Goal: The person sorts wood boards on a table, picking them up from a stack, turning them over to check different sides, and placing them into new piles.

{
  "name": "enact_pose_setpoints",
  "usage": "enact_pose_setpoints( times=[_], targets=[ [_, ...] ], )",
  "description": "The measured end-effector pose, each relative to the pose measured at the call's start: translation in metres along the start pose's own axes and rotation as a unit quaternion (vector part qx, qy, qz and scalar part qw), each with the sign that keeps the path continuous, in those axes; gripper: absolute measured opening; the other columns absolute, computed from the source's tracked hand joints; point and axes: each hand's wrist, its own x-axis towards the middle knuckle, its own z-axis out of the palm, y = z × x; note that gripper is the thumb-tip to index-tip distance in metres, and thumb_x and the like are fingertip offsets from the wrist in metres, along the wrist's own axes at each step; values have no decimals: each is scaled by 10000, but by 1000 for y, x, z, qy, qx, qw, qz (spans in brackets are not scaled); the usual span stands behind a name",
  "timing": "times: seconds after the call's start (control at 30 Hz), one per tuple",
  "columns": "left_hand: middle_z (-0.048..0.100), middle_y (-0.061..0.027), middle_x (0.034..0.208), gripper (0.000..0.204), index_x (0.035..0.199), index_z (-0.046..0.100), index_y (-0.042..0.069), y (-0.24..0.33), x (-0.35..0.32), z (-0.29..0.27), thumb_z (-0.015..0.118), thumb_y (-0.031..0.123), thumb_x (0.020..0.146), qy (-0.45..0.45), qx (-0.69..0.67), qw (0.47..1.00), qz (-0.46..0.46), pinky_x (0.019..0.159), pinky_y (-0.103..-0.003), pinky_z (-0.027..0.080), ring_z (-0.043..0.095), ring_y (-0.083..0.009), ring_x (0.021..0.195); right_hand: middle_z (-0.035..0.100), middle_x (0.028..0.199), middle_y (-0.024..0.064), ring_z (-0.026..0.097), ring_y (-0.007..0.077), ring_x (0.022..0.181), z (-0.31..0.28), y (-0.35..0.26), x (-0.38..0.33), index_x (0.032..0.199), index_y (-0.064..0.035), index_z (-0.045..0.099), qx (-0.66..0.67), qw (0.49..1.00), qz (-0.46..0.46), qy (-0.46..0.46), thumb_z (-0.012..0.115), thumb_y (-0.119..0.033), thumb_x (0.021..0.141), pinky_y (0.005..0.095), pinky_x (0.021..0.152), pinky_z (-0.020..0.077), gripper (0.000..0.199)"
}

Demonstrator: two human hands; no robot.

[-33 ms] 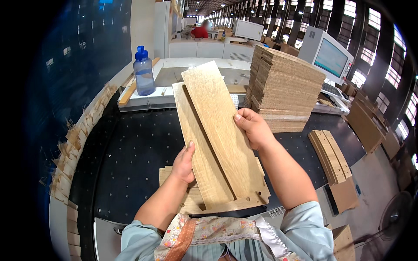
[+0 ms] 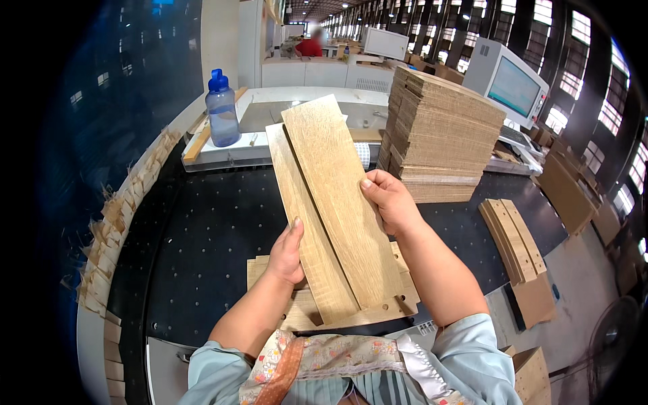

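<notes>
Two long wood-grain boards are tilted up in front of me, the upper board [image 2: 334, 182] partly overlapping the lower board [image 2: 297, 202]. My left hand [image 2: 287, 256] is closed on the left edge of the lower board, thumb on top and fingers hidden beneath. On the upper board's right edge, my right hand [image 2: 388, 200] grips with the thumb on its face. Beneath the boards' near ends lie more wood-grain panels [image 2: 256, 270] with round drilled holes, partly covered by what I hold.
A tall stack of boards [image 2: 442, 138] stands at the back right, beside a monitor [image 2: 513, 88]. A blue water bottle [image 2: 223, 111] is at the back left. Drilled strips [image 2: 513, 239] lie at the right edge of the black perforated table [image 2: 209, 229]. A person in red [image 2: 309, 47] is far off.
The upper board has shifted slightly left over the lower one, narrowing the gap between them. Both hands keep their grip, and the right hand has moved slightly left.
</notes>
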Motion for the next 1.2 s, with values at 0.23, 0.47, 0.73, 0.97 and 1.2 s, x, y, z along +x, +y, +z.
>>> enact_pose_setpoints(
  times=[0.23, 0.47, 0.73, 0.97, 1.2],
  targets=[
    [475, -144, 1288, 585, 1357, 308, 5, -3, -4, 5, 470, 383, 940, -20, -10, 1000, 14, 957, -406, 443, 506, -257, 1158, 599, 856, 43, 559, 104, 767, 7, 16, -8, 934, -6, 559, 49, 998, 8, 26, 537, -100, 914, 263, 731, 475, 99],
    [492, -137, 1284, 607, 1350, 322, 1, -6, 4, 7, 469, 416, 932, -1, 17, 1000, 8, 934, -408, 461, 522, -259, 1143, 602, 807, 38, 555, 104, 723, 8, 17, -6, 906, -10, 572, 48, 998, 7, 47, 563, -108, 901, 263, 689, 476, 99],
    [546, -180, 1196, 472, 1281, 391, -36, -1, 18, 2, 504, 261, 932, 70, 2, 998, -3, 895, -422, 491, 576, -294, 1059, 620, 871, 101, 610, 167, 727, 15, 24, 21, 992, 6, 573, 35, 996, 55, 69, 544, -152, 913, 311, 651, 528, 179],
    [522, -194, 1230, 494, 1298, 385, -30, 12, 25, -7, 491, 291, 937, 122, -28, 992, -24, 928, -441, 465, 541, -313, 1107, 618, 928, 99, 616, 149, 797, 4, 22, 22, 1082, 7, 568, -54, 990, 128, 6, 563, -218, 905, 279, 638, 526, 287],
    [504, -208, 1243, 502, 1295, 379, -40, 25, 30, -4, 489, 294, 937, 156, -49, 987, -14, 940, -447, 455, 524, -321, 1127, 578, 727, 26, 511, 82, 570, -2, 31, 11, 871, -42, 594, -25, 987, 133, -83, 662, -175, 825, 230, 488, 404, 156]
  ],
)
